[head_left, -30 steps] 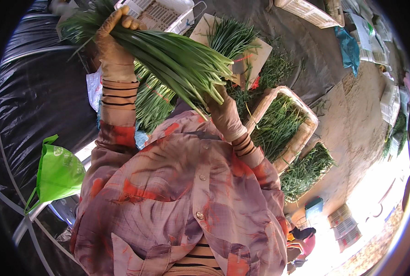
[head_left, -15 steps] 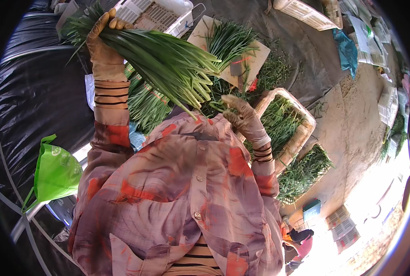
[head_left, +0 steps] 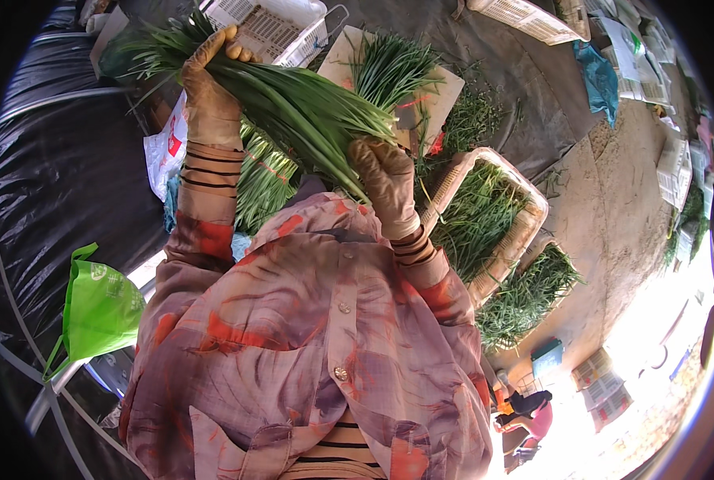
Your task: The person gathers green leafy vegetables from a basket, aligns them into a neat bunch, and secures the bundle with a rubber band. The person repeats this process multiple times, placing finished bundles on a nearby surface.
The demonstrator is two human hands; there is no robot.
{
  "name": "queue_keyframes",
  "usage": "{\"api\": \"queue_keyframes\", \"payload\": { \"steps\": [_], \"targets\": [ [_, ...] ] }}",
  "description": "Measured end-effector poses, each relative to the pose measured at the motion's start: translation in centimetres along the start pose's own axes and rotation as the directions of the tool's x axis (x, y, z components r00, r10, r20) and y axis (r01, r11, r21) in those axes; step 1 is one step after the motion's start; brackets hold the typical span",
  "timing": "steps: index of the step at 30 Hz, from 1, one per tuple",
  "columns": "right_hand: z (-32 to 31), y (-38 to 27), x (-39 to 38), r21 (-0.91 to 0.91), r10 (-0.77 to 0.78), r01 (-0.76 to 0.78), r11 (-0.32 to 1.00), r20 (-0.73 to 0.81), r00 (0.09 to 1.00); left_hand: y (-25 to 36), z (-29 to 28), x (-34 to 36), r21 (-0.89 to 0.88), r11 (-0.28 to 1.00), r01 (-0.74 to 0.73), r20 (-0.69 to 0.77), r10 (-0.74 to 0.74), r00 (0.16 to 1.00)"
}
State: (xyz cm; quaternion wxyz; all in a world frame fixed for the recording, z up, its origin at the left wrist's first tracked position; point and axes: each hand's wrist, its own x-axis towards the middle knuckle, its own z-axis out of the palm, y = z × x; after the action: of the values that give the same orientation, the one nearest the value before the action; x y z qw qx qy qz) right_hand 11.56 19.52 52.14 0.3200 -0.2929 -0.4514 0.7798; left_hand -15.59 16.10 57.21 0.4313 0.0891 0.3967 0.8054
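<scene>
A thick bunch of garlic chives (head_left: 293,100) stretches across in front of me, leaf tips at the upper left and pale stem ends toward the right. My left hand (head_left: 213,92), in a tan glove, is closed around its leafy part. At the stem ends, my gloved right hand (head_left: 387,178) has its fingers curled in against the stalks; its fingertips are partly hidden. Beneath the bunch lie more chives (head_left: 265,180) with a red tie. Another pile of chives (head_left: 393,72) rests on a pale board (head_left: 445,92) just beyond.
Right of me stand a basket (head_left: 537,210) of loose greens and a second heap of greens (head_left: 529,300). A white crate (head_left: 313,40) sits at the back. On the left are black plastic sheeting (head_left: 61,176) and a green bag (head_left: 97,304). Another person (head_left: 533,416) is at lower right.
My right hand has moved left and up to the stem ends of the bunch. My left hand has shifted slightly right with the chives still in it.
</scene>
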Motion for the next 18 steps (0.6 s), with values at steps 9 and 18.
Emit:
{"api": "queue_keyframes", "payload": {
  "steps": [9, 18],
  "targets": [
    [-8.7, 2.0, -2.2, -0.493, 0.22, -0.159, 0.855, 0.068, 0.973, 3.2, -2.4, 1.2, -0.032, 0.998, -0.047, 0.067, 0.049, 0.997],
    [-0.6, -0.4, 0.6, -0.414, 0.025, -0.018, 0.91, 0.011, 1.0, 1.6, 0.3, -0.1, 0.025, 0.995, -0.097, 0.036, 0.096, 0.995]
  ]
}}
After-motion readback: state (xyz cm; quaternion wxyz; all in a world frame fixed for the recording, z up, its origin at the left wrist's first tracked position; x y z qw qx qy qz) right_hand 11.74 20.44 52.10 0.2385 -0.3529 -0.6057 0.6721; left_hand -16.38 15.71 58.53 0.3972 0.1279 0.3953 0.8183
